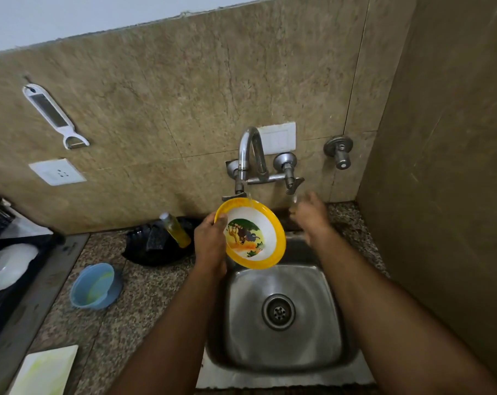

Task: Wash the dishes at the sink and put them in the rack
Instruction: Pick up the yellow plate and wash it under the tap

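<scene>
Left hand (210, 240): fingers pinch the yellow bowl (253, 238) by one rim; wet grip may slip (into the sink (321, 357))
Right hand (310, 213): blurred, fingers unclear; empty near the tap (250, 155)

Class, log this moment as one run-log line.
left hand: holds yellow-rimmed bowl under tap | right hand: near tap handle, blurred | sink: bare

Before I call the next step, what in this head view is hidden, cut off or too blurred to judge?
- Right hand: motion-blurred beside the tap lever; contact with it unclear.
- Black dish rack: cut off by the left edge; free slots unknown.
- Back of the yellow-rimmed picture bowl: faces away; the left hand covers part of its rim.
- Water stream: too faint to gauge flow.
- Black tray behind the yellow soap bottle: contents too dark.
</scene>
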The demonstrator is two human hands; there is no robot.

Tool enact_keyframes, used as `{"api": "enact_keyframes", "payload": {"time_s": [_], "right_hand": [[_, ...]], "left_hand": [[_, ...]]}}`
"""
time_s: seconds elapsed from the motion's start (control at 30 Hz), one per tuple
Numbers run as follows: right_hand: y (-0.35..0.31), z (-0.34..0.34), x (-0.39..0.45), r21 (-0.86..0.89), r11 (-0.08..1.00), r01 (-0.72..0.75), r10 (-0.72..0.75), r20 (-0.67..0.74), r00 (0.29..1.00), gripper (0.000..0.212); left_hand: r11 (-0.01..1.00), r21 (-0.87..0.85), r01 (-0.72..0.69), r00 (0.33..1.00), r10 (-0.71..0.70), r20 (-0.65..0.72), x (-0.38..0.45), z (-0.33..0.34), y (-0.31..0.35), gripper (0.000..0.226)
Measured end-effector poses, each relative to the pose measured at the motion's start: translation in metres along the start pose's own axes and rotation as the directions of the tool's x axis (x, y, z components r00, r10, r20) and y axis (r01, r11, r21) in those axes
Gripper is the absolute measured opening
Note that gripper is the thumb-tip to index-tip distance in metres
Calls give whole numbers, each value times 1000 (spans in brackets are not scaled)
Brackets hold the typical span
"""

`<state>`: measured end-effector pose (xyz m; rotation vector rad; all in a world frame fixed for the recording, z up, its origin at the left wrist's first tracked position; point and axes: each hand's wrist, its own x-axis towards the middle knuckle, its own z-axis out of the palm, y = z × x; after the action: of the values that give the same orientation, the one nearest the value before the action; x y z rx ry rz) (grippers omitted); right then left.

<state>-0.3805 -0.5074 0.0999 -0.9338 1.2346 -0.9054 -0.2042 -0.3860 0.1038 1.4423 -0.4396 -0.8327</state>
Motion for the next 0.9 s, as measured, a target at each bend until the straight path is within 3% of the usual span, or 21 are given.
{"api": "enact_keyframes", "payload": {"time_s": [0.07,0.13,0.2,0.27,0.37,0.43,0.5,0.57,0.67,0.73,0.8,0.9], "right_hand": [[-22,5,4,-66,996,67,-68,-9,998,22],[-36,7,1,-337,931,144,-156,-7,988,24],[-41,4,-9,-541,809,232,-248,45,968,37],[-38,-4,-16,-640,720,268,-270,98,958,65],[-16,-11,-20,-733,660,166,-126,110,986,92],[-2,-14,-22,-628,778,-3,86,102,991,67],[5,-22,-28,-465,874,-144,265,206,942,31],[6,-33,-33,-436,889,-138,281,282,917,21],[4,-44,-27,-527,849,-41,156,176,972,17],[-2,-44,-23,-598,801,38,55,137,989,13],[-10,-39,-23,-642,751,157,-44,188,981,11],[-14,-31,-26,-655,621,431,-268,339,902,21]], "left_hand": [[1000,-24,13,1000,-14,-2,1,-1,-1,20],[997,-51,52,998,-53,-16,1,0,-4,21],[994,-78,79,997,-81,-16,-1,4,-9,21],[989,-108,100,995,-101,3,-1,10,-15,23],[974,-175,147,988,-135,76,-1,15,-19,31],[948,-264,180,980,-149,134,-2,13,-21,35],[939,-270,213,971,-172,168,-2,7,-27,33],[953,-162,257,957,-229,176,-3,3,-41,29],[911,90,402,903,-411,129,-8,5,-68,29],[851,161,500,844,-520,129,-15,9,-76,29],[828,140,543,816,-560,143,-20,12,-77,27],[878,77,472,867,-478,138,-19,14,-69,24]]}}
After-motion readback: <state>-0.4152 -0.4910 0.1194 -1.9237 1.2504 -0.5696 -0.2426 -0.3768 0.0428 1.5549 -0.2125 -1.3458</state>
